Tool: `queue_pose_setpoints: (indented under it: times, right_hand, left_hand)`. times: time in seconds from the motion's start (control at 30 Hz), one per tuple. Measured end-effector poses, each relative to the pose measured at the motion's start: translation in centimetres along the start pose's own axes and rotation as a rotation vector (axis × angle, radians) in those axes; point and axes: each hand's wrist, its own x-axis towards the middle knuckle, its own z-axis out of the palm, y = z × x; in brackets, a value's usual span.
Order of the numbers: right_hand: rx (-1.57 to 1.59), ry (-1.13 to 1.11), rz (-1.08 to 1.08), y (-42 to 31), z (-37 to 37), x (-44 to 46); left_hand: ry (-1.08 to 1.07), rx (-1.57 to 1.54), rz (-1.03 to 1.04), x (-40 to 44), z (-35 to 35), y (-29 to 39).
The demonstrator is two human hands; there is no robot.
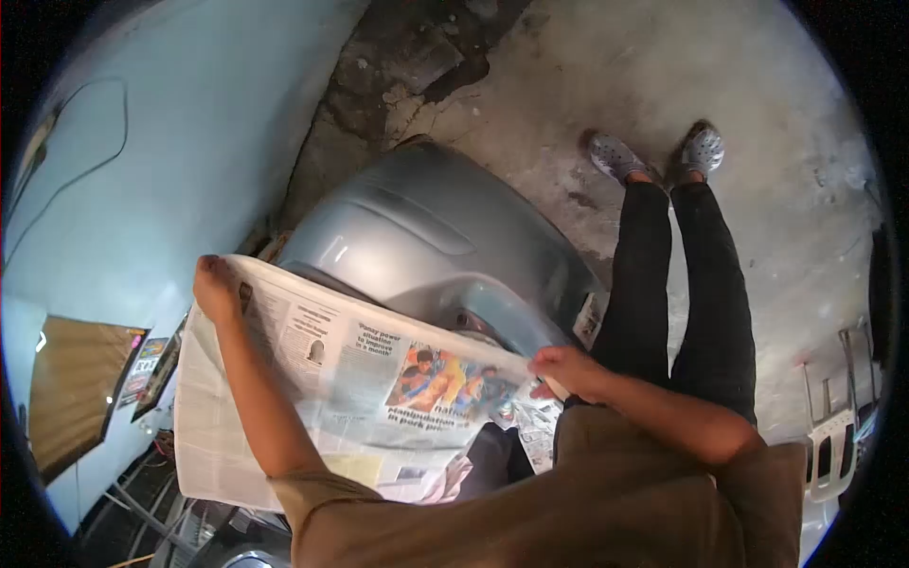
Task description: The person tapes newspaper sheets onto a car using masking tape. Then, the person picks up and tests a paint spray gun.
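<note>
A wide sheet of newspaper (pixel 284 379) with printed columns and a colour picture is stretched between my two hands. My left hand (pixel 216 282) is closed on its upper left corner. At the sheet's right edge, my right hand (pixel 568 372) is closed with the fingers gripping the paper. Just beyond the newspaper lies a large silver curved panel (pixel 407 222), glossy like a vehicle body part. The sheet overlaps the panel's near edge in this view. Part of the sheet around the picture is blurred.
My legs in black trousers (pixel 715 293) and grey clogs (pixel 703 150) are at the right on the stained concrete floor (pixel 805 218). A pale blue wall (pixel 199 123) rises at the left. A white plastic chair-like frame (pixel 833 454) stands at the right edge. Other newspaper (pixel 538 426) lies near my lap.
</note>
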Motion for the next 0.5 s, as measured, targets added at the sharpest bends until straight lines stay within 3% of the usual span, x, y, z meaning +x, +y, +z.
queue_pose_setpoints:
  times: [0.13,0.23,0.27,0.5]
  right_hand:
    - [-0.014,-0.094,0.021,0.0,-1.4,1.5]
    - [-0.014,-0.187,0.045,-0.3,-2.0,1.7]
    - [-0.025,-0.222,0.017,0.0,-2.0,1.9]
    - [-0.047,-0.291,0.03,-1.5,-2.9,1.7]
  left_hand:
    - [-0.164,-0.361,-0.06,-0.8,0.5,3.7]
    - [-0.223,-0.293,0.183,-3.3,2.1,3.5]
    - [-0.354,-0.378,0.163,-4.2,2.0,3.6]
    - [-0.448,0.038,0.219,-6.2,4.0,4.0]
